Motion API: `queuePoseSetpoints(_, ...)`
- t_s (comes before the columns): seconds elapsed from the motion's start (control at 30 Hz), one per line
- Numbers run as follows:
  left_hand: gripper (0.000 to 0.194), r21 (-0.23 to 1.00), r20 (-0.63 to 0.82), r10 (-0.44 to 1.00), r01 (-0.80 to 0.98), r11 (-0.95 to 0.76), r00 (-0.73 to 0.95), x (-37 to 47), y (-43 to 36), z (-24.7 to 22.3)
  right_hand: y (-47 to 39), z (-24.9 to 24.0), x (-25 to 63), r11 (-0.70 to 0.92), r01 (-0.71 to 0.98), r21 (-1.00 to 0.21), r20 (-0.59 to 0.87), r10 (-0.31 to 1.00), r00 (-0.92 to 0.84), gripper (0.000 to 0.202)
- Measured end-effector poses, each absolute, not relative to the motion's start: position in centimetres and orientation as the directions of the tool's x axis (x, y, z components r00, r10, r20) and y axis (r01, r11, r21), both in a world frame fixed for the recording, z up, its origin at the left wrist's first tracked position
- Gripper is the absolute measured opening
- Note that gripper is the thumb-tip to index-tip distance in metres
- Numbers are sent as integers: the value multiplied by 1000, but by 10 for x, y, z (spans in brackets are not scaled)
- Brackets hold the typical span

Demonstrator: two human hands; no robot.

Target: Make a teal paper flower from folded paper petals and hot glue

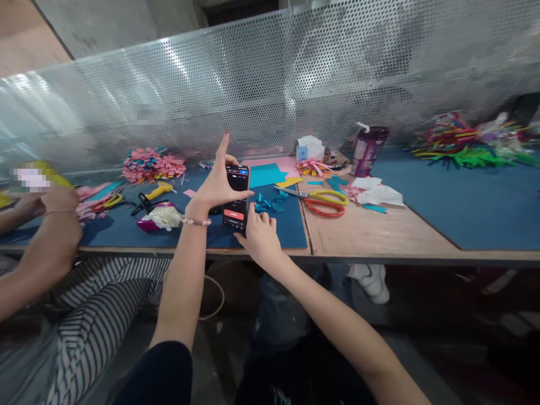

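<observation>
A black phone (235, 202) with a lit screen stands upright in the picture, just above the table's front part. My left hand (219, 183) reaches across its upper half, with the thumb stretched over the screen and the index finger pointing up; the other fingers are partly hidden at the phone's far edge. At the phone's lower right edge is my right hand (262, 233), its index finger and thumb spread apart and the other fingers curled. Blue paper pieces (272, 202) lie just right of the phone. Whether the right hand bears any of the phone's weight cannot be made out.
Large red-and-yellow scissors (324, 202) lie to the right, below a purple cup (369, 151) with a straw. Left are a yellow glue gun (160, 190), a white-and-purple bundle (160, 218) and pink paper flowers (147, 165). Another person's hands are at far left. Perforated metal (253, 84) rises behind.
</observation>
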State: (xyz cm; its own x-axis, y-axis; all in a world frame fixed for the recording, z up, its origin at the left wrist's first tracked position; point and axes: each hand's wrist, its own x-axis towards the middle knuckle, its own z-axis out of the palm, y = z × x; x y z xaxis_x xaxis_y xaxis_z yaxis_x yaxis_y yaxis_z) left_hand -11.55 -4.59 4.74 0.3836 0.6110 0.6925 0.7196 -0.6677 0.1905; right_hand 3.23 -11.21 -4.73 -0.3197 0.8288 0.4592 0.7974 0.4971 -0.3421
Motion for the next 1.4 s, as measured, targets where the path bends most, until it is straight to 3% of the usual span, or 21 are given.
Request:
queuePoseSetpoints(0.4,124,151,713,590,739,-656,378,-116,-49,45,-113,-52,35,517,799,-306,509,799,-322,81)
queuePoseSetpoints(0.83,115,203,638,712,827,-524,294,-123,-20,32,-118,-52,41,516,804,-295,512,796,-323,79)
queuePoseSetpoints(1.03,117,256,542,787,833,-490,296,-130,3,28,-119,-50,41,518,799,-306,501,801,-328,77)
queuePoseSetpoints(1.2,116,229,341,895,897,-378,290,-123,27,27,-110,-46,52,550,765,-334,434,811,-393,80)
queuePoseSetpoints(1.3,111,149,178,949,946,-289,262,-116,39,21,-94,-35,73,625,721,-299,420,765,-489,59)
queuePoseSetpoints(1.4,106,121,125,961,958,-260,246,-112,50,12,-73,-18,100,629,737,-247,433,752,-497,42)
